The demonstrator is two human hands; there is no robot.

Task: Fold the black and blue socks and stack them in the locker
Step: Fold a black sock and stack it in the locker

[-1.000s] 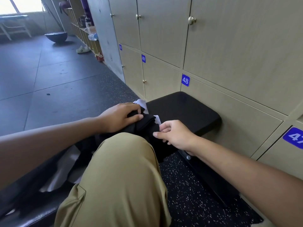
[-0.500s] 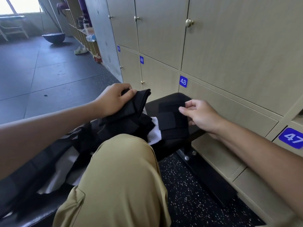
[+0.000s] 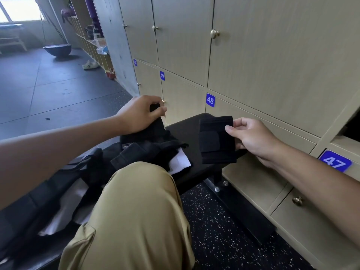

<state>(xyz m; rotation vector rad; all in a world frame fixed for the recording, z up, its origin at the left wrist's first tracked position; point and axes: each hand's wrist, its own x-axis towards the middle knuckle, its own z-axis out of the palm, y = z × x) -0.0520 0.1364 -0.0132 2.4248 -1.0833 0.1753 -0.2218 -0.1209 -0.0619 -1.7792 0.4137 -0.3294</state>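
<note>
My right hand [image 3: 251,140] pinches a folded black sock [image 3: 216,140] by its upper right corner and holds it upright above the black bench [image 3: 183,125]. My left hand [image 3: 139,114] grips the top of another black sock [image 3: 153,131], lifting it out of a heap of dark socks [image 3: 140,152] on the bench. An open locker compartment [image 3: 350,127] shows as a dark gap at the right edge, just above the blue tag 47 [image 3: 335,161]. No blue sock can be made out.
My knee in olive trousers [image 3: 136,211] fills the lower middle. White cloth [image 3: 179,162] lies under the heap. Beige locker doors [image 3: 272,55] with brass knobs line the right wall. Speckled dark floor [image 3: 224,230] lies below the bench; grey floor [image 3: 48,84] opens to the left.
My right hand has moved from the heap to the right and up with the folded black sock. My left hand has risen from the heap, pulling another black sock up.
</note>
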